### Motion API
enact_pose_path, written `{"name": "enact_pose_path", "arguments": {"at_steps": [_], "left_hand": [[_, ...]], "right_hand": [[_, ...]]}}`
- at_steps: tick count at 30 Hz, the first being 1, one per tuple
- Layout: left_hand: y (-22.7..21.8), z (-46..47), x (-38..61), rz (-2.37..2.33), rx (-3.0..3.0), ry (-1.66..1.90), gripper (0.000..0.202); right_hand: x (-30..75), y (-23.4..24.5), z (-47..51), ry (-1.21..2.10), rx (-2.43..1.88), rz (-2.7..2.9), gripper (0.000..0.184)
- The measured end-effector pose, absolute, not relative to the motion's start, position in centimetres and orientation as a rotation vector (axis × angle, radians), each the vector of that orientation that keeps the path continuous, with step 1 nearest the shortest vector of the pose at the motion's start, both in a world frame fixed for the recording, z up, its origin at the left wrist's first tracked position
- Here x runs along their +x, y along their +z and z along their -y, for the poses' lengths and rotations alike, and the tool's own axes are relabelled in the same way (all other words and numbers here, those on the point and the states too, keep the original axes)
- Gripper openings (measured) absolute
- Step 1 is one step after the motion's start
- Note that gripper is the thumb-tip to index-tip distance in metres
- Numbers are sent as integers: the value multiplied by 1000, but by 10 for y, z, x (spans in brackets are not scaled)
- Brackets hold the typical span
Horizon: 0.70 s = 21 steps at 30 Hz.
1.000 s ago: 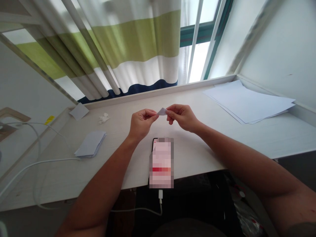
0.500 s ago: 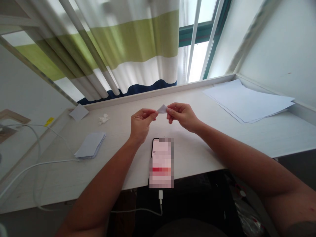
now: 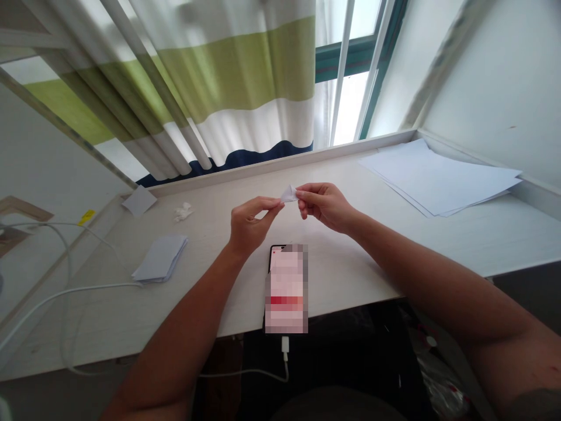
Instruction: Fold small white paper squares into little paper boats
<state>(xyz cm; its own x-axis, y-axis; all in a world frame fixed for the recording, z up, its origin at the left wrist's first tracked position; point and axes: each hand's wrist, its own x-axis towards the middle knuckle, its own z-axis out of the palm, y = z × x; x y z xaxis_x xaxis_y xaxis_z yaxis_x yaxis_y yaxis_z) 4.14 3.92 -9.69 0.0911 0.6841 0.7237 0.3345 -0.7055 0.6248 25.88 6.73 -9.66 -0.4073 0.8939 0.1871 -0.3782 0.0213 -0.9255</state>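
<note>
A small folded piece of white paper [image 3: 288, 194] is held up over the desk between my two hands. My left hand [image 3: 253, 220] pinches its left corner between thumb and fingertips. On the other side, my right hand [image 3: 323, 203] grips the right edge with thumb and forefinger, the other fingers curled below. The paper has a pointed, roughly triangular shape, and its folds are too small to make out fully. Below the hands a phone [image 3: 288, 286] lies at the desk's front edge, its screen partly blurred.
A stack of small white paper [image 3: 160, 258] lies at left, with a single square sheet [image 3: 139, 200] and a crumpled white bit [image 3: 183, 211] behind it. Large white sheets [image 3: 442, 178] rest at back right. White cables [image 3: 65, 298] cross the left side; a charging plug [image 3: 285, 345] joins the phone.
The left fingers have straightened and shifted slightly right along the paper. The folded paper now shows a different, slightly opened face. The right hand has barely moved.
</note>
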Motion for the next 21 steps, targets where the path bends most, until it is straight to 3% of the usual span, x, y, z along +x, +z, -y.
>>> {"name": "enact_pose_path", "arguments": {"at_steps": [6, 15, 21], "left_hand": [[-97, -42, 41, -1044, 2125, 1649, 8], [-98, -44, 44, -960, 2264, 1739, 5], [-104, -40, 50, -1057, 2071, 1672, 10]], "right_hand": [[258, -96, -64, 1511, -595, 1293, 48], [258, -94, -63, 1394, -572, 1309, 39], [253, -93, -58, 1252, -541, 1434, 46]]}}
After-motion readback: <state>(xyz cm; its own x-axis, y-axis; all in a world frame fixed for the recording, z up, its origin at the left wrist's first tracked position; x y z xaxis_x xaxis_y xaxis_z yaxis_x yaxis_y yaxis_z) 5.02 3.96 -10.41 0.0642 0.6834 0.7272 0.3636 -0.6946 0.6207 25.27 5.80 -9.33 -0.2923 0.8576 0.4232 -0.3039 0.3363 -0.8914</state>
